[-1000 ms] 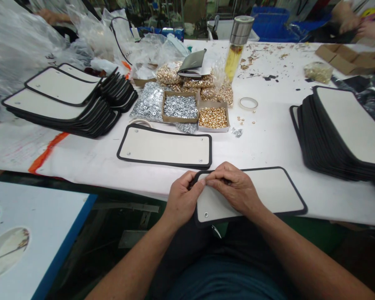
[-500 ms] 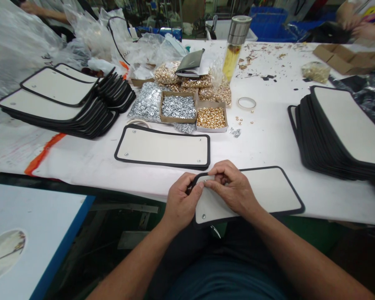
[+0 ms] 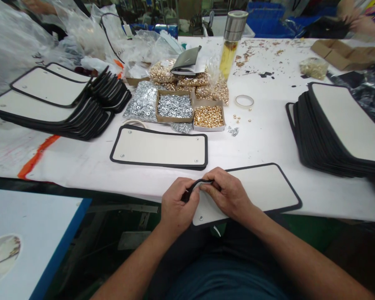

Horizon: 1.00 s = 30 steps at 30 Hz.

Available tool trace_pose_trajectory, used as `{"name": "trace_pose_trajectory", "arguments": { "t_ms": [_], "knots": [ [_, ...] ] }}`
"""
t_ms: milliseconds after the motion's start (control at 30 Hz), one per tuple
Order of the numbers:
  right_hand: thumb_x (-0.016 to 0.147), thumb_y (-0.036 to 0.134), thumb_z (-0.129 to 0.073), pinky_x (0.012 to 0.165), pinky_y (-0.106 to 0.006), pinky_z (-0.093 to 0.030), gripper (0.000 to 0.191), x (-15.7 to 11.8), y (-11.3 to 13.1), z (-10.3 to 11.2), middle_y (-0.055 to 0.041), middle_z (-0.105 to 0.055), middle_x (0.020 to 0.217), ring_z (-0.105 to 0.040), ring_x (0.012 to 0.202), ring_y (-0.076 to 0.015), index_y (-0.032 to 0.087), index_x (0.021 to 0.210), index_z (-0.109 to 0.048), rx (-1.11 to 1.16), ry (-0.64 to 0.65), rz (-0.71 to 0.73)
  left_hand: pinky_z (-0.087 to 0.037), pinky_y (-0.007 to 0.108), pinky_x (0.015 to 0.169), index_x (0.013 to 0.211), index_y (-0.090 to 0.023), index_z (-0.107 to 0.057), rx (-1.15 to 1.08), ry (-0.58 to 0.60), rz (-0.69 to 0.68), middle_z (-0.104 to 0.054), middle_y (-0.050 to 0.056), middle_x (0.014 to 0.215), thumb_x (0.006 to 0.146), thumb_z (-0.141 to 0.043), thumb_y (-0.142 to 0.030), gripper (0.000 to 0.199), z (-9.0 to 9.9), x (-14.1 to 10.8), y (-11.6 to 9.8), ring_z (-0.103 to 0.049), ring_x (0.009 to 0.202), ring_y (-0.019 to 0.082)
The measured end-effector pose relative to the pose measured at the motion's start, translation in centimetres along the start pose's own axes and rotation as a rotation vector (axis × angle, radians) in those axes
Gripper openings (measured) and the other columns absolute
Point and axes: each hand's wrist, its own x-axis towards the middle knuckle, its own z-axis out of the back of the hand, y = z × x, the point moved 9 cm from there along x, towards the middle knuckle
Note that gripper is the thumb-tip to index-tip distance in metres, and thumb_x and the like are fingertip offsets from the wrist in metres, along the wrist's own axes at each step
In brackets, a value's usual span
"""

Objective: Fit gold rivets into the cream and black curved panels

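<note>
Pinching the panel [image 3: 261, 187] at one corner with our left hand [image 3: 178, 205] and right hand [image 3: 227, 194], we held its edge bowed upward.

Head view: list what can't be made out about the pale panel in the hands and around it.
- Fitting, if any, at the pale panel's pinched corner: head view, covered by the left hand and right hand.
- Panel's underside: head view, faces away.
- Rest of the rightmost stack: head view, cut by the right edge.
- Plastic bag marks: head view, too small.
</note>
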Motion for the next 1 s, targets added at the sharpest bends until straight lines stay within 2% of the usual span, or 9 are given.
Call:
{"name": "trace_pose_trajectory", "arguments": {
  "t_ms": [133,300,467,567,667,867,1000],
  "knots": [
    [0.102,0.022,-0.061,0.078,-0.031,-0.052,0.005,0.0,0.2,-0.1,-0.0031,-0.067,0.091,-0.064,0.085,-0.0181,0.023,0.099,-0.065,-0.02,0.004,0.019,-0.055,0.03,0.081,0.1,-0.022,-0.074,0.021,-0.037,-0.084,-0.076,0.003,0.095,0.095,-0.069,-0.016,0.009,0.3,-0.3,0.1,-0.071,0.088,0.017],
    [0.105,0.024,-0.057,0.078,-0.033,-0.052,0.009,-0.1,0.6,-0.4,-0.0047,-0.067,0.091,-0.065,0.086,-0.0194,0.022,0.1,-0.064,-0.085,0.012,0.043,-0.059,0.033,0.087,0.105,-0.023,-0.075,0.008,-0.026,-0.17,-0.078,0.004,0.101,0.095,-0.067,-0.012,0.017,0.3,-0.5,0.0,-0.074,0.094,0.018],
    [0.105,0.026,-0.057,0.079,-0.034,-0.056,0.008,-0.2,0.7,-0.4,-0.006,-0.07,0.095,-0.068,0.089,-0.02,0.023,0.107,-0.065,-0.12,0.0,0.078,-0.062,0.033,0.086,0.108,-0.024,-0.075,-0.002,-0.035,-0.207,-0.079,0.005,0.102,0.096,-0.067,-0.01,0.02,0.5,-0.7,0.1,-0.075,0.095,0.018],
    [0.106,0.025,-0.056,0.084,-0.035,-0.058,0.011,-0.1,0.8,-0.6,-0.0081,-0.071,0.101,-0.069,0.095,-0.0212,0.022,0.112,-0.064,-0.159,0.039,0.095,-0.063,0.033,0.086,0.108,-0.024,-0.075,-0.011,-0.041,-0.219,-0.079,0.004,0.102,0.096,-0.067,-0.01,0.021,0.7,-0.8,0.1,-0.075,0.095,0.018],
    [0.106,0.024,-0.055,0.082,-0.034,-0.059,0.011,-0.2,0.9,-0.7,-0.0083,-0.071,0.099,-0.069,0.092,-0.0206,0.02,0.11,-0.065,-0.186,0.081,0.109,-0.062,0.031,0.085,0.108,-0.023,-0.074,-0.016,-0.029,-0.219,-0.078,0.004,0.101,0.096,-0.066,-0.009,0.02,0.7,-0.7,0.0,-0.075,0.094,0.017],
    [0.104,0.023,-0.06,0.074,-0.031,-0.057,0.009,-0.8,2.3,0.1,-0.0078,-0.074,0.095,-0.069,0.082,-0.0187,0.022,0.107,-0.069,-0.294,0.003,0.239,-0.063,0.029,0.082,0.104,-0.022,-0.072,-0.002,0.05,-0.205,-0.077,0.003,0.095,0.092,-0.078,-0.016,0.014,0.7,0.3,-1.0,-0.075,0.088,0.016],
    [0.102,0.019,-0.062,0.075,-0.033,-0.058,0.012,-1.3,2.9,0.5,-0.0079,-0.077,0.096,-0.071,0.083,-0.0195,0.022,0.11,-0.069,-0.299,-0.048,0.294,-0.064,0.027,0.079,0.103,-0.022,-0.072,-0.001,0.09,-0.296,-0.078,0.004,0.098,0.093,-0.075,-0.011,0.015,0.7,0.1,-2.0,-0.075,0.088,0.015]
  ]
}}
